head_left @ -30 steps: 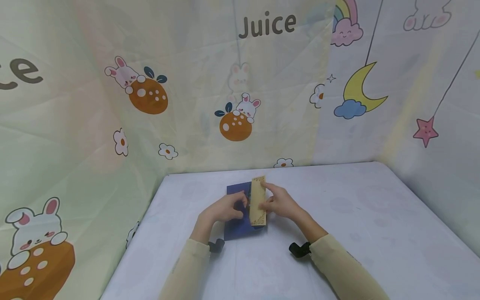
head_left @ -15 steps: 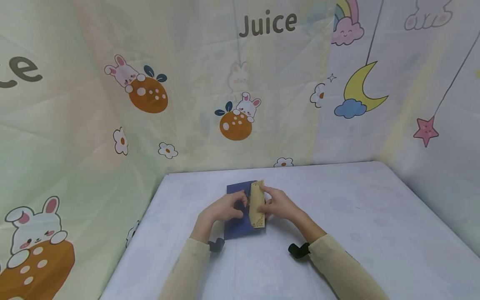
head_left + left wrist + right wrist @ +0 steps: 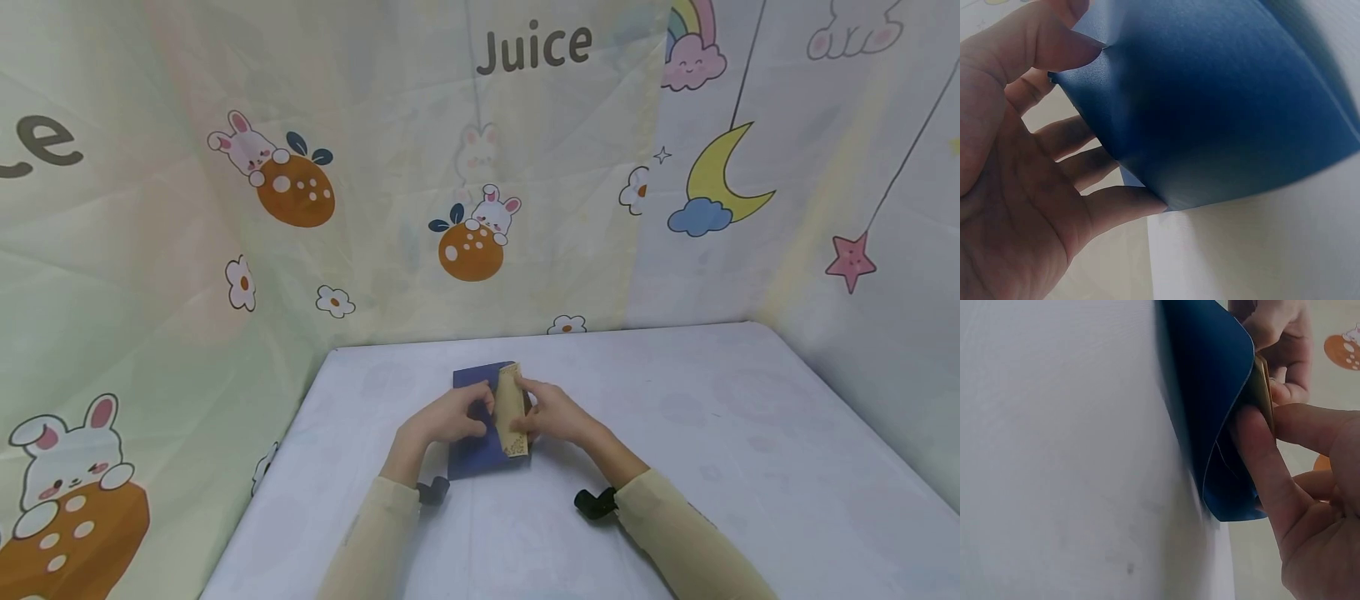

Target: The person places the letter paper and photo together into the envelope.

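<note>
In the head view a blue envelope (image 3: 474,456) stands out against the white table, and a cream card (image 3: 510,410) with ornate corners overlaps its right part. My left hand (image 3: 447,414) pinches the envelope's edge. The left wrist view shows the thumb pressing the blue envelope (image 3: 1210,112), with the other fingers along or behind the edge. My right hand (image 3: 558,412) grips the card by its right side. In the right wrist view the envelope (image 3: 1210,356) gapes, the card (image 3: 1261,387) is at its mouth, and the right thumb reaches inside. How deep the card sits is hidden.
The white-covered table (image 3: 675,450) extends around the hands. A printed cloth (image 3: 390,208) with rabbits and oranges hangs behind the table and along its sides. Dark wrist-worn devices (image 3: 595,503) sit below the hands.
The cream card has tilted and shifted slightly left and down over the envelope, with my right hand following it. My left hand and the envelope have stayed in place.
</note>
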A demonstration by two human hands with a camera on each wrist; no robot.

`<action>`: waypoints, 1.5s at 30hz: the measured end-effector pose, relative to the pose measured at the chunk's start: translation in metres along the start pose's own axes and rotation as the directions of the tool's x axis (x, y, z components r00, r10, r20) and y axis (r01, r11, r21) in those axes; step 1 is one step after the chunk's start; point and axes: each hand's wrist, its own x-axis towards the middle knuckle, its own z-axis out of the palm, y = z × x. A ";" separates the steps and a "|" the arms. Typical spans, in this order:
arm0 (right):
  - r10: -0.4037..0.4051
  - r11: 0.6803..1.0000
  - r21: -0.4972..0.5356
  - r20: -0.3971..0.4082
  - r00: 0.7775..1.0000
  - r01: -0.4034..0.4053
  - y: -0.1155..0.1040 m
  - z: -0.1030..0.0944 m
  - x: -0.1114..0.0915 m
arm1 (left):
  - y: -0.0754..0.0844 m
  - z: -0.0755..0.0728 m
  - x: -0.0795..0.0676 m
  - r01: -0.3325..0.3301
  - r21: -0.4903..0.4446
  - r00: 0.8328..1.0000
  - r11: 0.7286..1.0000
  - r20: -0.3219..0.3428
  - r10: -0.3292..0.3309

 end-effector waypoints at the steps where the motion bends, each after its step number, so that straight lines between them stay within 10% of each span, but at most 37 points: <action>1: 0.001 1.000 -0.001 0.005 1.000 -0.001 0.000 0.001 0.001 | 0.000 0.000 0.000 -0.001 0.003 1.000 1.000 -0.002 0.001; 45: -0.054 0.996 -0.074 0.075 0.996 0.059 0.002 0.018 0.006 | 0.000 -0.001 0.000 -0.009 0.011 1.000 1.000 -0.003 0.009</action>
